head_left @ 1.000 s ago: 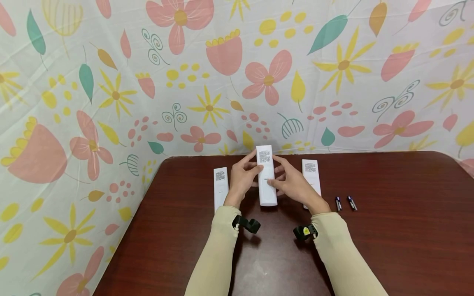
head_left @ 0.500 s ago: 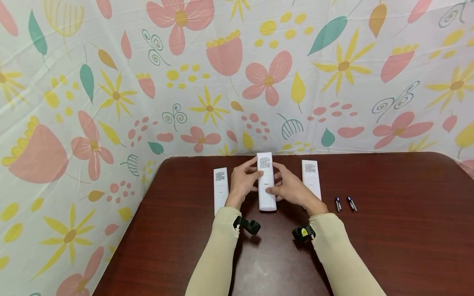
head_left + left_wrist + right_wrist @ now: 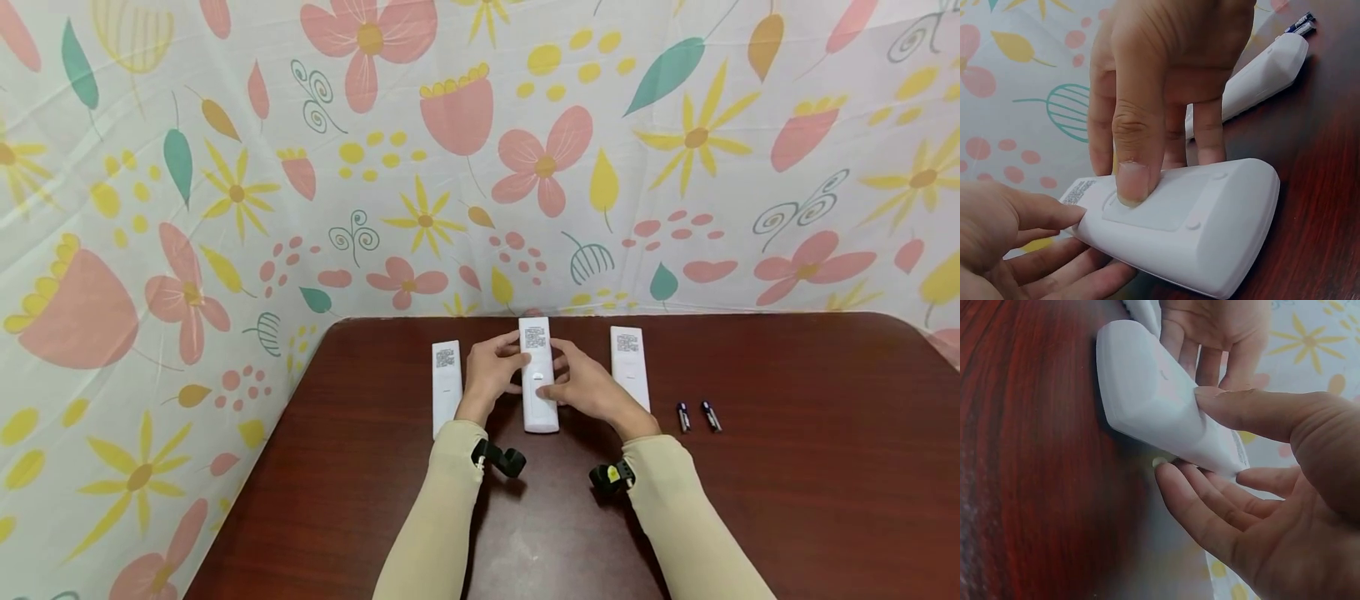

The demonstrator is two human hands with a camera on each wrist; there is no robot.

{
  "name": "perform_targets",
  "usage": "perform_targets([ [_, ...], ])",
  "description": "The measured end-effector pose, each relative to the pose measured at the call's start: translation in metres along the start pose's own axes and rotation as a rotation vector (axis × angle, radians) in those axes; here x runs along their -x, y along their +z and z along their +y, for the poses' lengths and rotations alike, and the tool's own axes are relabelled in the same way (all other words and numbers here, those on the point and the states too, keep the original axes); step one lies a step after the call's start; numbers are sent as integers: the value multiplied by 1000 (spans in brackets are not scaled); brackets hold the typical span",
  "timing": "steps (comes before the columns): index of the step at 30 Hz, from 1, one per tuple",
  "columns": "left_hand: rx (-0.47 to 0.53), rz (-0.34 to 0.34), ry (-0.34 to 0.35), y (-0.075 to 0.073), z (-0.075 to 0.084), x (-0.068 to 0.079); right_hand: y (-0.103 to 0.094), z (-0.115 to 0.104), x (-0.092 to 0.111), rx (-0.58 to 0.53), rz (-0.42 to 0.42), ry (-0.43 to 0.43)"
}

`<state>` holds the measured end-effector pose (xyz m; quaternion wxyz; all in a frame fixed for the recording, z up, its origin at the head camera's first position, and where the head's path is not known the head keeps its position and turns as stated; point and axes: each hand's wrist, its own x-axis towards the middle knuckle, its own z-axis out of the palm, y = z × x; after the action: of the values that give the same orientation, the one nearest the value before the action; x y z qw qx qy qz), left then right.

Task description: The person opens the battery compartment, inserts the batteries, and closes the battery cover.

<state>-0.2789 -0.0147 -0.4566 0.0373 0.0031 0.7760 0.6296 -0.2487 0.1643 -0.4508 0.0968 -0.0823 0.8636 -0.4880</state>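
A white remote control (image 3: 540,417) lies back side up between both hands at the middle of the table. Its printed label faces up at the far end, and the battery cover (image 3: 1179,197) shows in the left wrist view. My left hand (image 3: 491,375) grips the remote's left edge, thumb on top and fingers at the side and beneath. From the right, my right hand (image 3: 592,387) holds it too. The right thumb (image 3: 1135,178) presses on the cover's latch end, while the other fingers (image 3: 1194,506) sit by the edge and underside.
A second white remote (image 3: 446,392) lies left of the hands, and a third (image 3: 630,362) to the right, partly behind the right hand. Two small batteries (image 3: 683,417) (image 3: 711,416) lie farther right on the dark red table (image 3: 810,500). A floral cloth (image 3: 540,242) hangs behind.
Both hands have brought the held remote slightly nearer the person and lower toward the table. The right thumb has moved down along its back. The other remotes and the batteries stay put.
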Motion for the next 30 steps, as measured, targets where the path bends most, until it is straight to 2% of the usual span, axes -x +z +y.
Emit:
perform_targets([
  [4, -5, 20, -8, 0, 0, 0, 1, 1, 0, 20, 8, -2],
  [13, -31, 21, -16, 0, -3, 0, 3, 2, 0, 47, 3, -14],
  [21, -47, 56, -45, 2, -6, -1, 3, 2, -1, 85, 8, -12],
  [30, -48, 70, -62, 3, -10, -1, 4, 3, 0, 77, 0, -13],
])
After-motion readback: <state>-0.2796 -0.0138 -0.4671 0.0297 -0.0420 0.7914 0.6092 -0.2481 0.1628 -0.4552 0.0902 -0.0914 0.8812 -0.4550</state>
